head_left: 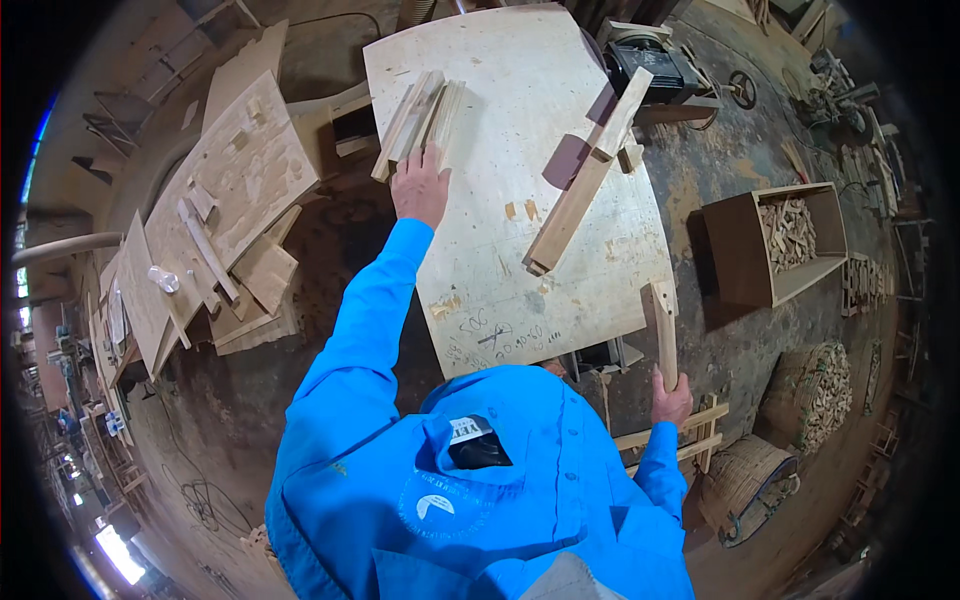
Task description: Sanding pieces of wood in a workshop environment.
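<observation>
My left hand (420, 187) reaches to the far left of the pale worktable (480, 200). Its fingers are apart and touch the near ends of several light wooden strips (428, 110) lying side by side. Low on the right, my right hand (672, 398) is closed around the lower end of a wooden bar (665, 325). That bar stands out beyond the table's near right corner, with small dark holes near its far end. A longer joined wooden piece (575, 205) lies slantwise across the right half of the table, apart from both hands.
Left of the table, plywood boards (240, 180) carry loose offcuts. A dark motor (655, 75) stands by the far right edge. On the floor to the right are a wooden box (740, 250) of wood pieces and woven baskets (790, 390). A slatted wooden frame (705, 440) is beside my right forearm.
</observation>
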Tool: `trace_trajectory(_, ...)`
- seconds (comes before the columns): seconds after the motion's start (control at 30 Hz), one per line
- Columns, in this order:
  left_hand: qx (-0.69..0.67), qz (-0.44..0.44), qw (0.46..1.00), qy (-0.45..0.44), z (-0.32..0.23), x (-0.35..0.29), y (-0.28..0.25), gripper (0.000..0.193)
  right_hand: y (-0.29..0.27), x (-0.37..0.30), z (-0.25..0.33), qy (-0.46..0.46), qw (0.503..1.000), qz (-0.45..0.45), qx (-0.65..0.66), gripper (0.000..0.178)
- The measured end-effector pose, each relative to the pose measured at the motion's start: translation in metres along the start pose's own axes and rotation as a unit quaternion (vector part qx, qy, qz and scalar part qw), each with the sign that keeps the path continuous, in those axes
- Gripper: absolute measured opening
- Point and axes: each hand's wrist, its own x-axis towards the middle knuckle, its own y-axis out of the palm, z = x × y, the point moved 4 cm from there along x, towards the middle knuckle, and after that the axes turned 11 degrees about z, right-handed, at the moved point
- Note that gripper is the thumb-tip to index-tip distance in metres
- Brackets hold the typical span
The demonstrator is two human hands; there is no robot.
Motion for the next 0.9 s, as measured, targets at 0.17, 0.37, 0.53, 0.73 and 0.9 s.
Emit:
trace_trajectory(0.17,-0.074,0.014,0.996,-0.055,0.007,-0.002,-0.015,0.052,0.001,0.002,-0.001,0.001,1.000,0.000,0.008,0.056)
trace_trajectory(0.37,-0.412,-0.095,0.906,-0.009,0.000,0.014,-0.128,0.047,-0.002,-0.003,0.002,0.017,1.000,0.008,0.005,0.055)
trace_trajectory(0.53,-0.359,0.014,0.933,-0.003,-0.026,0.046,-0.123,0.052,0.001,0.001,-0.009,0.002,1.000,0.003,0.001,0.055)
trace_trajectory(0.73,-0.235,0.047,0.970,0.045,-0.038,0.067,-0.033,0.059,-0.001,0.001,0.004,0.008,1.000,0.011,0.021,0.053)
trace_trajectory(0.9,-0.103,0.072,0.992,0.021,-0.036,0.016,-0.015,0.066,-0.002,-0.003,0.002,0.009,1.000,-0.002,0.008,0.052)
